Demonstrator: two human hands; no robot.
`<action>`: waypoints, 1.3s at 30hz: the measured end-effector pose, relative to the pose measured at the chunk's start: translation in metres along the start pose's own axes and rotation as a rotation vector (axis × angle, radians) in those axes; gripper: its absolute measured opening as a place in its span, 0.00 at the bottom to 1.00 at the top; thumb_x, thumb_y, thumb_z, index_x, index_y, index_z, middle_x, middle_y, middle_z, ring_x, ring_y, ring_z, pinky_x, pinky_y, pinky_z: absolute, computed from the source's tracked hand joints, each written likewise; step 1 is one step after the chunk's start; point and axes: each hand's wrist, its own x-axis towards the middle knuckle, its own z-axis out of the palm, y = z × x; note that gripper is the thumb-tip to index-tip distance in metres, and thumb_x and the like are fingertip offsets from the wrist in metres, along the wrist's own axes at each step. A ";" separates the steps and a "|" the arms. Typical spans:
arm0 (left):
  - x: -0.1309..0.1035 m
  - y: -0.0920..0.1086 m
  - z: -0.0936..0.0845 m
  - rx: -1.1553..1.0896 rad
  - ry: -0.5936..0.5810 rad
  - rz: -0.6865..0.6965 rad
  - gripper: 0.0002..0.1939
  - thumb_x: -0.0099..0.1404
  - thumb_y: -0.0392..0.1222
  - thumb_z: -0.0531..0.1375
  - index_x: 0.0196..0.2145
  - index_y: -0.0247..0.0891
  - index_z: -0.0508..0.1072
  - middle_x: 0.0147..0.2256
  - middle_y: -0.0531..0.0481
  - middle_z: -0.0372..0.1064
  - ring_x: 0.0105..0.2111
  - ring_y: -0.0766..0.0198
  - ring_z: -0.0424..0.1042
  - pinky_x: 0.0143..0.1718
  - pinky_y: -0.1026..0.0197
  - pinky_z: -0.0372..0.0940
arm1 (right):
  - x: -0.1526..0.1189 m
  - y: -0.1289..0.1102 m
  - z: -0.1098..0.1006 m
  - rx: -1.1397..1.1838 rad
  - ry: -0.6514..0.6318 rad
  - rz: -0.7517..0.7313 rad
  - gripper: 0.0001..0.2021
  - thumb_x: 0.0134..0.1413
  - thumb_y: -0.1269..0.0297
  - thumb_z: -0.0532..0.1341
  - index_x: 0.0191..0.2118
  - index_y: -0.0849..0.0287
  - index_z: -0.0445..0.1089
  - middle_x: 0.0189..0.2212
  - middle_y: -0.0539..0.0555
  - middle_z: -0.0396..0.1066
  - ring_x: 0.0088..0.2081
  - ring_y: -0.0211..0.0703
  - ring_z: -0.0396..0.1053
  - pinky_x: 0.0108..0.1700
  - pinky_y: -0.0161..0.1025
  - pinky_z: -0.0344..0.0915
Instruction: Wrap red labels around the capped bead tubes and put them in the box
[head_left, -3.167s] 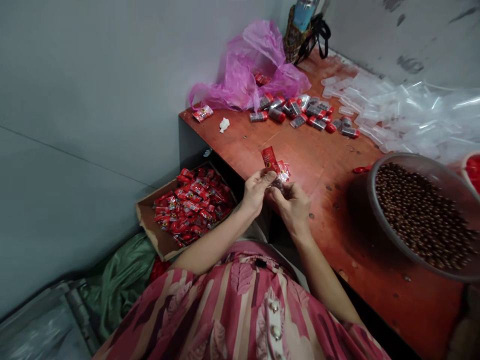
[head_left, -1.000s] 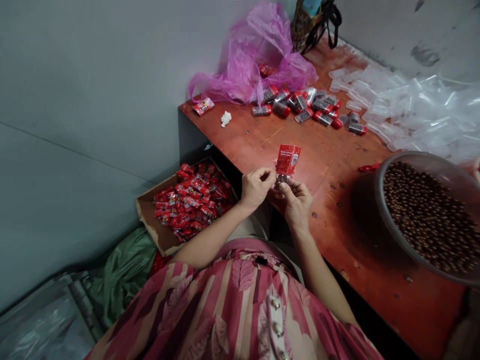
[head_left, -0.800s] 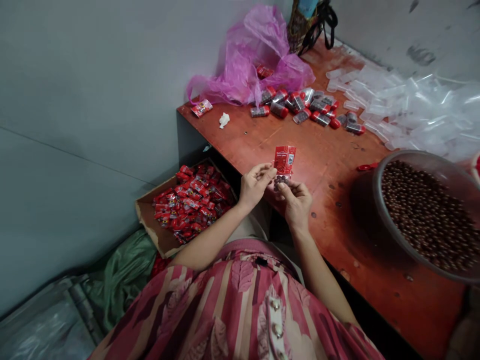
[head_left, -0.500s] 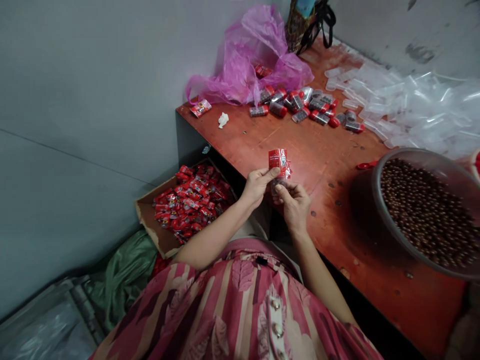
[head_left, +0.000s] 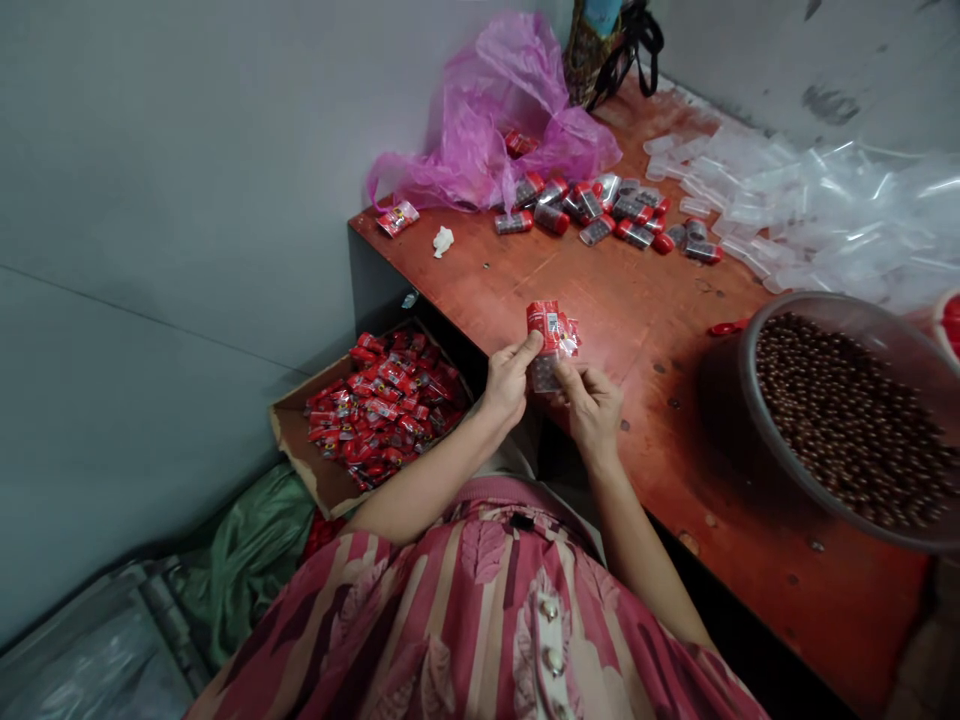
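Observation:
Over the table's near edge, my left hand (head_left: 511, 380) grips a clear plastic tube (head_left: 545, 374) filled with dark balls. A red printed wrapper (head_left: 541, 318) covers the tube's far end, under my left thumb. My right hand (head_left: 594, 405) pinches the tube's near right edge between thumb and curled fingers; the fingertips are partly hidden. Just beyond the hands, a few red wrappers (head_left: 572, 335) lie on the tabletop.
A cardboard box (head_left: 289, 415) of red-wrapped tubes (head_left: 386, 395) stands lower left. On the orange table (head_left: 465, 270) are a pink plastic bag (head_left: 495, 110), filled red-capped tubes (head_left: 589, 203), a heap of clear tubes (head_left: 825, 210) and a tub (head_left: 750, 370) of brown balls (head_left: 847, 420).
The wrapped tube has shifted slightly left in my left hand and shows more of its clear near end. My right thumb has slid from the tube's face to its right edge.

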 end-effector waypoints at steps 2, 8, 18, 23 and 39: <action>0.002 0.000 -0.002 -0.001 0.011 0.008 0.23 0.47 0.58 0.66 0.24 0.32 0.72 0.21 0.52 0.68 0.19 0.70 0.65 0.24 0.65 0.62 | 0.004 -0.004 -0.009 -0.219 0.001 -0.192 0.11 0.56 0.57 0.58 0.35 0.58 0.73 0.30 0.52 0.74 0.27 0.38 0.70 0.28 0.35 0.68; 0.000 -0.004 -0.005 0.131 0.003 0.058 0.20 0.48 0.55 0.66 0.22 0.32 0.70 0.19 0.55 0.62 0.18 0.73 0.61 0.22 0.67 0.58 | 0.024 -0.008 -0.024 -0.765 -0.056 -0.763 0.08 0.58 0.66 0.57 0.40 0.59 0.71 0.36 0.56 0.76 0.35 0.40 0.74 0.37 0.35 0.69; 0.000 -0.003 -0.008 0.369 0.008 0.212 0.21 0.50 0.55 0.65 0.17 0.33 0.66 0.18 0.58 0.51 0.20 0.75 0.51 0.21 0.68 0.50 | 0.032 -0.014 -0.018 -1.077 -0.040 -0.986 0.09 0.59 0.69 0.53 0.30 0.60 0.68 0.25 0.52 0.73 0.24 0.34 0.67 0.26 0.33 0.55; 0.000 -0.003 -0.007 0.301 -0.009 0.172 0.21 0.51 0.56 0.63 0.20 0.33 0.68 0.19 0.57 0.56 0.20 0.74 0.54 0.23 0.68 0.53 | 0.033 -0.010 -0.015 -0.776 -0.051 -0.678 0.09 0.58 0.65 0.55 0.30 0.60 0.69 0.25 0.53 0.72 0.27 0.36 0.68 0.28 0.33 0.60; 0.002 0.005 -0.005 0.047 -0.195 -0.076 0.22 0.52 0.58 0.63 0.27 0.32 0.72 0.22 0.51 0.67 0.20 0.70 0.65 0.23 0.66 0.61 | 0.009 0.007 -0.007 0.346 -0.137 0.244 0.11 0.47 0.59 0.65 0.37 0.59 0.72 0.29 0.50 0.71 0.25 0.34 0.68 0.26 0.32 0.67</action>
